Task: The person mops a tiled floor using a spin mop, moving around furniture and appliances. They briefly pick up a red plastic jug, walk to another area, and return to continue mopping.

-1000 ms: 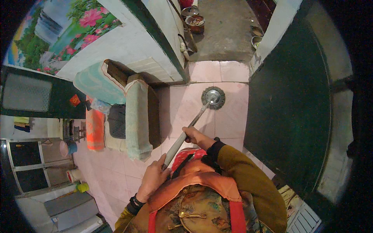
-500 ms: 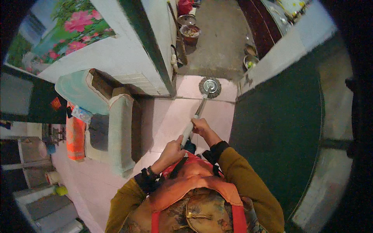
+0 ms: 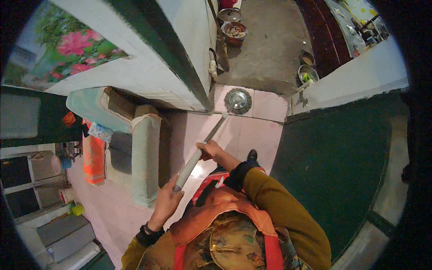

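Observation:
Both hands are wrapped round the long handle of a spin mop (image 3: pixel 215 127). My left hand (image 3: pixel 168 200) grips its lower end, near my body. Farther up, my right hand (image 3: pixel 211 151) is closed round the handle where the pale grip meets the grey metal pole. The round mop head (image 3: pixel 238 101), a silver disc ringed with dark grey strands, lies on the pink tiles (image 3: pixel 270 104) at the doorway threshold. The pole slants from there toward the lower left.
Left stands a cloth-covered armchair (image 3: pixel 146 162). A green door (image 3: pixel 324 166) fills the right. Past the threshold on the concrete floor (image 3: pixel 270 49) are a bucket of scraps (image 3: pixel 234 33), a lidded pot (image 3: pixel 230 15) and a bowl with greens (image 3: pixel 308 74). My dark shoe (image 3: pixel 253 155) stands on the tiles.
Both hands have swung left with the handle, which now slants more. The mop head has shifted slightly left relative to the doorway. My shoe has come into sight on the right.

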A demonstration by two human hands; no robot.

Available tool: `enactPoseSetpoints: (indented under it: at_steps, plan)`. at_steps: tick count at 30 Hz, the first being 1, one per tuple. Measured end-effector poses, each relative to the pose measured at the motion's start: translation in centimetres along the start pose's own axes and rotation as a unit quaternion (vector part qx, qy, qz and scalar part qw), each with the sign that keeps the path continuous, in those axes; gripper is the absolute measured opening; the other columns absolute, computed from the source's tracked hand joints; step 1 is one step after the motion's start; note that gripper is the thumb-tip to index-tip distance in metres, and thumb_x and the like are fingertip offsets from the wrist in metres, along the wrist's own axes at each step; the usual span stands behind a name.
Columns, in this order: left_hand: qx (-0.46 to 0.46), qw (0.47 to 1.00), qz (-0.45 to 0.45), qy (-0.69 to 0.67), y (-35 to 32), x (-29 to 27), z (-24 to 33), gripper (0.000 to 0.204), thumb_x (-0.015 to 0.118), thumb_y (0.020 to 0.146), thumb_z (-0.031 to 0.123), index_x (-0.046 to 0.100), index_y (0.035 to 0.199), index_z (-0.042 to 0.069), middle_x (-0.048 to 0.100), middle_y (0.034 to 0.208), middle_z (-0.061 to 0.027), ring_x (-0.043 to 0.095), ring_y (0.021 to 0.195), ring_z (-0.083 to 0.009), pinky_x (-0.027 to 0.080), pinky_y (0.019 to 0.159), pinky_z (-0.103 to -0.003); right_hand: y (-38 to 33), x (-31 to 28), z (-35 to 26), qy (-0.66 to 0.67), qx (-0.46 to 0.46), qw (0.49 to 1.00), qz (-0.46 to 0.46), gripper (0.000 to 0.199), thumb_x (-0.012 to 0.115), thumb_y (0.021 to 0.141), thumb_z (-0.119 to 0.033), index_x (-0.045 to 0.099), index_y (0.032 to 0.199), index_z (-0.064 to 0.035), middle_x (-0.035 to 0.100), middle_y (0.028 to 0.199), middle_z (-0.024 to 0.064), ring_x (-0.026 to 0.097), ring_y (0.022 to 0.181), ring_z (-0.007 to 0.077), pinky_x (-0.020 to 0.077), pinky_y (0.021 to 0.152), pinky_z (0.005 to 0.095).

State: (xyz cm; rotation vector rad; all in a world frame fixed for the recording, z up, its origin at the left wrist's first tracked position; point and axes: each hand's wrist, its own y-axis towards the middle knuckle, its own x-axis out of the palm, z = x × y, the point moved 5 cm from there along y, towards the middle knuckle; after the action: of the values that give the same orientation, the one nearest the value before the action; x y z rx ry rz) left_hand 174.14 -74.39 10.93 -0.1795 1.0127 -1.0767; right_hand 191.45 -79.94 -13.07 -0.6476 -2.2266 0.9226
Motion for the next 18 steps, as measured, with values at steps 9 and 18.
enactPoseSetpoints:
  at_steps: [9, 18]
  plan:
    - [0.073, 0.996, -0.037, 0.042, 0.4, 3.2, 8.6, 0.074, 0.064, 0.07, 0.008, 0.039, 0.139, 0.004, 0.056, 0.079, -0.0182, 0.056, 0.075, -0.0347, 0.047, 0.069, -0.038, 3.9, -6.5, -4.6, -0.033, 0.008, 0.999, -0.025, 0.028, 0.073, 0.071, -0.021, 0.058, 0.062, 0.0011, 0.055, 0.054, 0.0102, 0.05, 0.038, 0.018, 0.0352, 0.033, 0.0331]
    - [0.131, 0.976, -0.089, 0.146, 6.5, 3.0, 16.6, 0.075, 0.057, 0.066, 0.004, 0.041, 0.139, 0.005, 0.057, 0.079, -0.0213, 0.057, 0.07, -0.0349, 0.048, 0.067, -0.04, -3.1, -27.2, 2.4, 0.075, 0.13, 0.981, 0.121, 0.007, 0.052, 0.082, -0.005, 0.052, 0.079, 0.0009, 0.055, 0.067, 0.0139, 0.059, 0.055, 0.0241, 0.0456, 0.043, 0.0365]
